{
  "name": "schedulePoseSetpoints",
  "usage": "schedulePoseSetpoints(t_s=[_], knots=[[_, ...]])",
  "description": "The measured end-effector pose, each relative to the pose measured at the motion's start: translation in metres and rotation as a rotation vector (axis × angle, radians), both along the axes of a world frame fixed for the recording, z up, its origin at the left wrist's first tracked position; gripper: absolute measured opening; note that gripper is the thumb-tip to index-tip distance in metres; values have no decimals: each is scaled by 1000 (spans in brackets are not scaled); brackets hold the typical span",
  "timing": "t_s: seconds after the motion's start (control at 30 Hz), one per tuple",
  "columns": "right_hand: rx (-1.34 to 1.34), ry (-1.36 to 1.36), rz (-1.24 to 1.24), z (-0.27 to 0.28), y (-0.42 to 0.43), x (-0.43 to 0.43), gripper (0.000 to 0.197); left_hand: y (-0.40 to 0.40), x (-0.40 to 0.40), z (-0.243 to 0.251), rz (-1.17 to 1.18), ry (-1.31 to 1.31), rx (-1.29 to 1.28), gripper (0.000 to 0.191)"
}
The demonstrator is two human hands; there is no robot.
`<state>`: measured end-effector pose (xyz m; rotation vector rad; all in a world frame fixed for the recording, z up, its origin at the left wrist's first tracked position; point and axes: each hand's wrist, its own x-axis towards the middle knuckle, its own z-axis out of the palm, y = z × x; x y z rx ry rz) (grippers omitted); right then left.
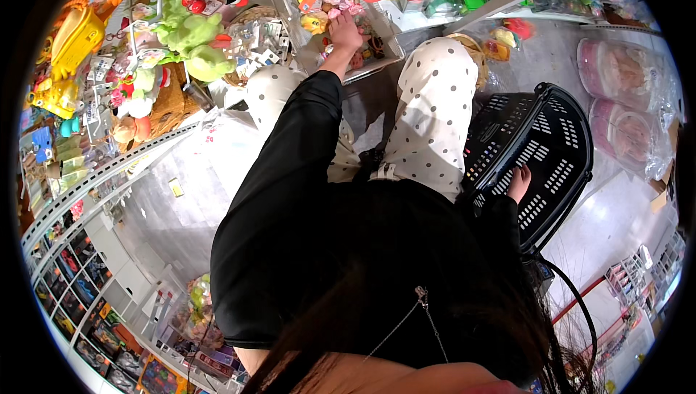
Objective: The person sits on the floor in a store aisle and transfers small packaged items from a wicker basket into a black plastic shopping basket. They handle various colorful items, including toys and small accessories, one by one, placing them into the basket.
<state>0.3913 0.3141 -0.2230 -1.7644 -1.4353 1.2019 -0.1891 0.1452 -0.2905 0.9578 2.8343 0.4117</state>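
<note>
My left hand (345,32) reaches into a white bin (380,68) of small toys on the display. Its fingers touch pink plush items (348,9) at the far side; whether they grip one is hidden. Beside that hand lies a yellow plush toy (314,23). My right hand (520,182) is at a black perforated plastic shopping basket (544,149), to the right of my legs. Its fingers are slightly apart, and no object shows in them. Several small colourful items are visible through the basket's left part.
Green plush toys (204,40) and a wicker basket of packaged trinkets (266,40) stand left of the bin. A white bag (223,144) sits by my left leg. Pink-and-clear round packages (622,127) rest on the floor at right. Metal shelf edges (125,163) curve along the left.
</note>
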Motion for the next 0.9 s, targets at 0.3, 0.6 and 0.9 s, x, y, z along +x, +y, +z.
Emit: schedulePoseSetpoints(t_s=[0.3, 0.6, 0.9], knots=[[141, 369, -1, 100, -8, -126, 22, 5, 12, 13, 412, -154, 376, 47], [293, 514, 498, 214, -76, -258, 17, -49, 131, 208, 351, -810, 1571, 16], [-128, 771, 815, 218, -139, -293, 33, -74, 202, 270, -270, -840, 1265, 26]])
